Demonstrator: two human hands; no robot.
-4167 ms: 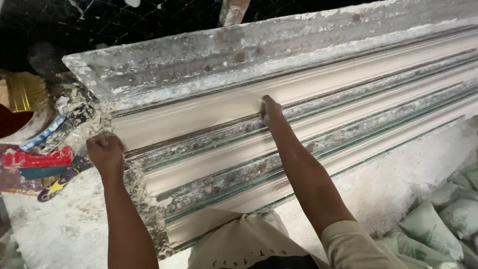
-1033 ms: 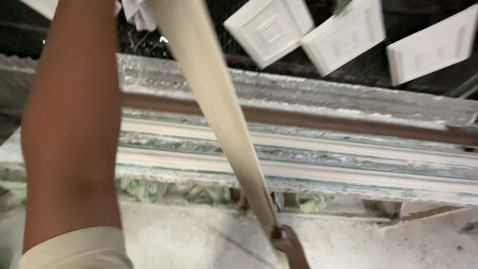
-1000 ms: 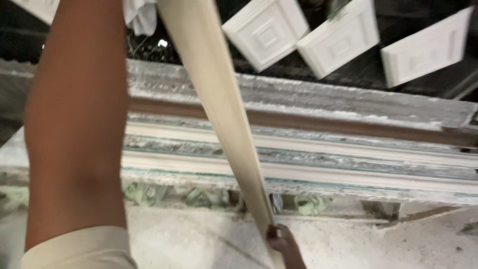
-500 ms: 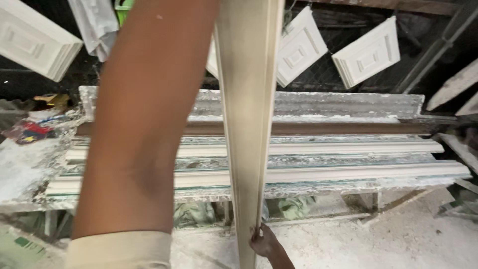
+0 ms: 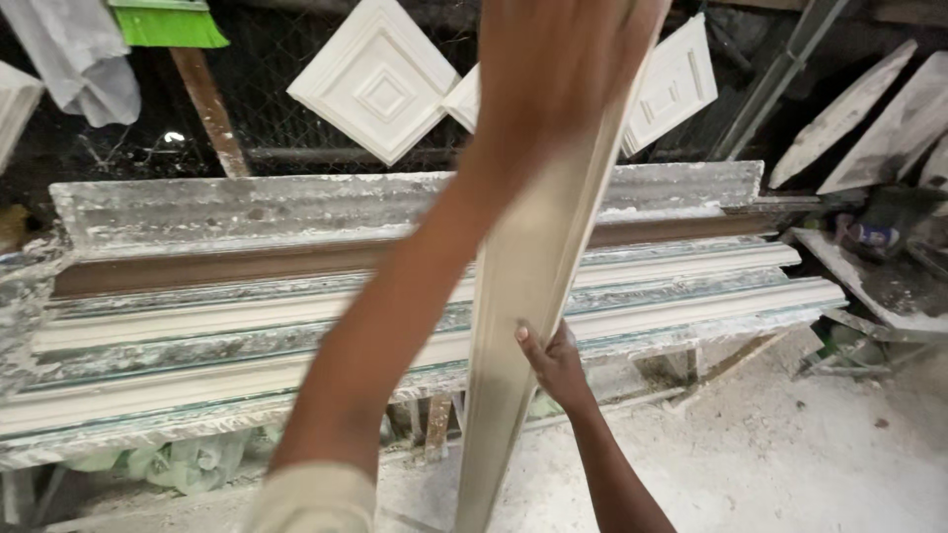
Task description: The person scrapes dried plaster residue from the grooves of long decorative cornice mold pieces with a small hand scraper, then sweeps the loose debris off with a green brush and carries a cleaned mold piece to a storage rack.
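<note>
The left hand [image 5: 563,59] grips the long plaster strip [image 5: 513,326] at twelve o'clock. The right hand [image 5: 553,360] clasps its edge at six o'clock, before the mould bench [image 5: 197,296].

A pale cream moulding strip [image 5: 523,326] is seen at the centre of the frame. Behind it, a long mould [image 5: 197,296] is banded in off-white and grey-green, crossed by a brown stripe. White square panels [image 5: 378,81] with nested square relief are shown at upper centre. A bright green board [image 5: 168,22] is seen at upper left.
</note>
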